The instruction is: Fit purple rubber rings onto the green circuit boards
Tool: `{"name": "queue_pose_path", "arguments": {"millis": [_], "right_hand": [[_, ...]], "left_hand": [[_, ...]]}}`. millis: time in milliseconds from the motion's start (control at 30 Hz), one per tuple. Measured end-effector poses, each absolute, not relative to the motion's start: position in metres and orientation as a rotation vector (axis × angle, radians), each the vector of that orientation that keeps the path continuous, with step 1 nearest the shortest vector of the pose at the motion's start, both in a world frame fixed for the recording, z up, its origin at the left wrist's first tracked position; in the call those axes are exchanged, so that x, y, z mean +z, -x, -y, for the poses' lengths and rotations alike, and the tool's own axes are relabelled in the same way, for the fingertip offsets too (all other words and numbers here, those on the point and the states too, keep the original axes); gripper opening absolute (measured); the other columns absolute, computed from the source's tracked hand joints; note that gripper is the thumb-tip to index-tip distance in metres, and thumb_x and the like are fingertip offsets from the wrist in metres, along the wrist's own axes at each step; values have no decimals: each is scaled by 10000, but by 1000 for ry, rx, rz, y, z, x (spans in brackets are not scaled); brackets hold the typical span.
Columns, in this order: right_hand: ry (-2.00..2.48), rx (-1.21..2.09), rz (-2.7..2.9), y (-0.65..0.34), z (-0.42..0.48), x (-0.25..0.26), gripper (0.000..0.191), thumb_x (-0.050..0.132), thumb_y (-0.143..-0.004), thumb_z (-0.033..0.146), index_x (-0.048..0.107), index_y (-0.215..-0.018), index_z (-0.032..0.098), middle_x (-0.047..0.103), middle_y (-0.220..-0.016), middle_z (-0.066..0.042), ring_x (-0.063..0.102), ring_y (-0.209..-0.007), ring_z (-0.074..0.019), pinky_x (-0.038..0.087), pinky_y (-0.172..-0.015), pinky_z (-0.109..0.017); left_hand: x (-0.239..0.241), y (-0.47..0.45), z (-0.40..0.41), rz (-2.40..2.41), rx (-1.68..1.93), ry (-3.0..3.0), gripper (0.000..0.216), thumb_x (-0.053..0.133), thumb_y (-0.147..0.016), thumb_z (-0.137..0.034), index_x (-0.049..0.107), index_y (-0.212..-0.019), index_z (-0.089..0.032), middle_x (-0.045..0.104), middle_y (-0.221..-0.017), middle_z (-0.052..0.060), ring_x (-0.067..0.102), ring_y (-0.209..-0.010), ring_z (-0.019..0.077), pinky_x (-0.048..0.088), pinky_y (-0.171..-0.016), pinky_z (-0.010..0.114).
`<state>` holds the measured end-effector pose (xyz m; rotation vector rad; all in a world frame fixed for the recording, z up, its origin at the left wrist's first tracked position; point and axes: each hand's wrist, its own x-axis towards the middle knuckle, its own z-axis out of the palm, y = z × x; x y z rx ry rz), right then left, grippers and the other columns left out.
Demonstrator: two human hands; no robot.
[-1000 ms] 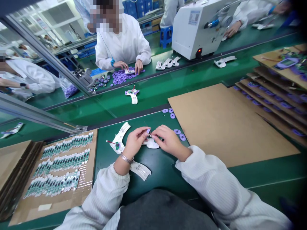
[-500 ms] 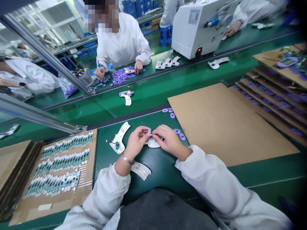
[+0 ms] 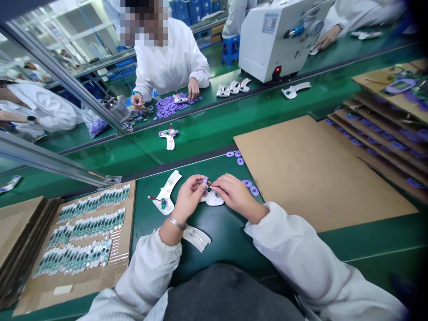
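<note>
My left hand [image 3: 189, 197] and my right hand [image 3: 234, 192] meet over the green table, fingertips pinched together on a small purple part [image 3: 204, 181]. Under them lies a white plastic shell [image 3: 214, 200] with a small circuit board in it. A second white shell with red wires [image 3: 166, 191] lies just left of my left hand. A third white piece [image 3: 196, 236] rests by my left wrist. Two purple discs [image 3: 250, 187] sit right of my right hand.
A cardboard sheet with rows of green circuit boards [image 3: 85, 229] lies at the left. A large bare cardboard sheet [image 3: 314, 169] and stacked cardboard trays [image 3: 384, 120] fill the right. On the conveyor belt rides a white shell [image 3: 169, 136]. Co-workers in white coats sit opposite beside a white machine [image 3: 277, 35].
The shells on the conveyor belt have drifted left. My fingers have shifted slightly on the purple part. The co-worker opposite moved one hand to the left.
</note>
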<state>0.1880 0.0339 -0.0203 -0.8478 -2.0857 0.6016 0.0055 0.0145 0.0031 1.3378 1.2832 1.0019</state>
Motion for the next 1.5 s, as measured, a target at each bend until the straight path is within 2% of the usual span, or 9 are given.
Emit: {"name": "queue_pose_path", "arguments": {"millis": [233, 500, 867, 1133, 1333, 1500], "right_hand": [[857, 606, 2143, -188, -33, -18, 188, 442, -985, 226, 615, -936, 175, 623, -898, -70, 522, -847, -202, 437, -758, -346], [851, 594, 2233, -190, -34, -17, 189, 442, -981, 217, 611, -911, 167, 594, -859, -62, 507, -824, -193, 413, -742, -324], [858, 615, 2252, -192, -35, -18, 184, 449, -977, 206, 616, -919, 157, 579, -858, -60, 515, -826, -186, 416, -739, -303], [868, 641, 2240, -192, -36, -19, 180, 469, -965, 208, 624, -886, 162, 563, -824, -46, 507, -807, -178, 405, -726, -292], [880, 692, 2144, -193, -35, -19, 145, 507, -917, 142, 632, -844, 153, 569, -780, -36, 515, -761, -160, 390, -679, -262], [920, 692, 2154, -192, -32, -16, 144, 526, -879, 113, 641, -799, 144, 582, -754, -42, 524, -730, -160, 384, -664, -265]], "left_hand": [[4, -6, -13, -1295, 979, -1356, 324, 638, -838, -429, 611, -1049, -186, 656, -950, 53, 622, -692, 123, 495, -534, 204], [2, -1, -16, -1300, 963, -1493, 293, 649, -833, -378, 648, -1047, -178, 671, -976, 71, 614, -751, 150, 510, -668, 265], [4, 1, -21, -1300, 901, -1546, 269, 657, -824, -344, 649, -1027, -168, 670, -1014, 77, 607, -780, 153, 500, -710, 275], [8, -3, -21, -1289, 851, -1386, 326, 683, -790, -419, 614, -972, -158, 609, -784, 8, 499, -555, 74, 408, -492, 191], [8, -5, -24, -1267, 797, -1312, 414, 712, -746, -493, 552, -935, -161, 532, -640, -39, 438, -463, 59, 347, -412, 172], [4, -5, -23, -1248, 803, -1313, 409, 734, -729, -481, 542, -907, -166, 537, -671, -36, 408, -477, 50, 326, -429, 170]]}}
